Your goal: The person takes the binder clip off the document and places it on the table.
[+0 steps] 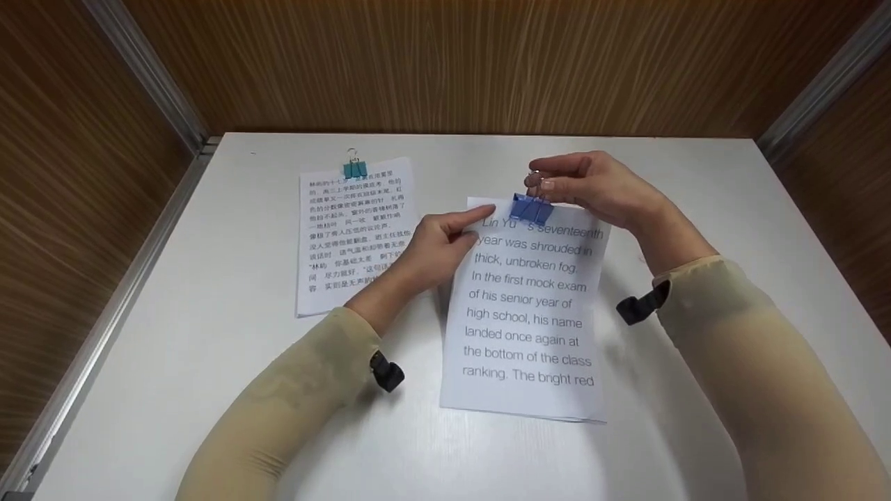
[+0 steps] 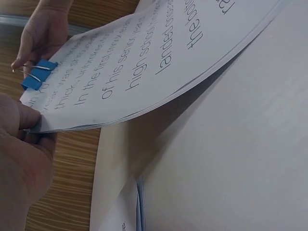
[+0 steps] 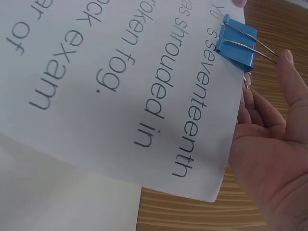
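A stack of paper sheets (image 1: 529,306) with large English print is lifted at its top end, its edge raised off the table in the left wrist view. My left hand (image 1: 438,250) pinches the stack near its upper left corner. A blue binder clip (image 1: 532,209) sits over the top edge of the sheets, a little right of the left fingers. My right hand (image 1: 605,188) holds the clip by its wire handles. In the right wrist view the thumb (image 3: 288,72) is at the tip of the front handle, with fingers behind the sheets by the other handle.
Another paper stack (image 1: 348,243) with Chinese print lies at the left on the white table (image 1: 209,390). A teal binder clip (image 1: 355,169) grips its top edge. Wood-grain panels (image 1: 487,69) stand at the back and both sides.
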### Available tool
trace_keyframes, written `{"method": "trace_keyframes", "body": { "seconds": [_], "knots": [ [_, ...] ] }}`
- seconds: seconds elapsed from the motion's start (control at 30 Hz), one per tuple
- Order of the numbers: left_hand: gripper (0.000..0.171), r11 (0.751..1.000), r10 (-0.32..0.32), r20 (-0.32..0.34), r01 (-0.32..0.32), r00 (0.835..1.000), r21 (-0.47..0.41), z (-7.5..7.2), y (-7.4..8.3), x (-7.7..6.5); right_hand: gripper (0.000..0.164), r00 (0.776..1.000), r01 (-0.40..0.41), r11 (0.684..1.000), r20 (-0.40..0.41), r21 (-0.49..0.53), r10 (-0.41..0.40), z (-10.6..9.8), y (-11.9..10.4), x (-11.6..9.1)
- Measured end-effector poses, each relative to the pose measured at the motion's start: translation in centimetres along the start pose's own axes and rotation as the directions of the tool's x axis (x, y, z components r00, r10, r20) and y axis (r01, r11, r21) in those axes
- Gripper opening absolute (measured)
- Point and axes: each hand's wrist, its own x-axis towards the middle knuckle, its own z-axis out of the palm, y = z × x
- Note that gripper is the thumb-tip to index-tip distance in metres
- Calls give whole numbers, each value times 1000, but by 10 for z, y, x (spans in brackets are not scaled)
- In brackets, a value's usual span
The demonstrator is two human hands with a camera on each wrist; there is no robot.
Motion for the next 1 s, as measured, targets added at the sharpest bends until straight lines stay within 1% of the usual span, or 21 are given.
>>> {"method": "trace_keyframes", "body": {
  "seconds": [0.17,0.27,0.33,0.43,0.5,0.57,0.63,0.73,0.83,1.0],
  "knots": [
    [47,1000,12,30,-12,999,-13,0,-1,-1,54,1000,17,998,-17,-54,-18,-1,-1,-2],
    [47,1000,20,26,-20,999,-4,-1,-2,-2,55,998,30,998,-57,-54,-33,-3,-1,-4],
    [47,1000,20,15,-20,1000,0,-2,-4,-2,54,995,43,999,-94,-21,-45,-6,0,-5],
    [47,1000,12,-3,-12,1000,3,-3,-6,-3,52,984,87,993,-160,85,-72,-10,3,-7],
    [47,1000,5,-10,-5,1000,-2,-4,-7,-3,49,973,128,978,-214,167,-90,-14,7,-9],
    [48,1000,3,-16,-4,1000,-4,-4,-9,-3,46,958,159,958,-272,237,-92,-20,10,-14],
    [48,1000,4,-20,-4,1000,-5,-4,-10,-2,44,942,174,945,-326,276,-78,-29,14,-20],
    [48,1000,-2,-27,2,1000,-6,-5,-11,-3,45,924,146,938,-382,316,-15,-47,22,-32],
    [48,1000,-14,-38,14,999,-8,-6,-13,-3,45,910,119,932,-413,342,36,-66,33,-45],
    [49,1000,-20,-51,19,998,-20,-6,-14,-4,43,887,67,942,-451,328,94,-92,60,-68]
  ]
}}
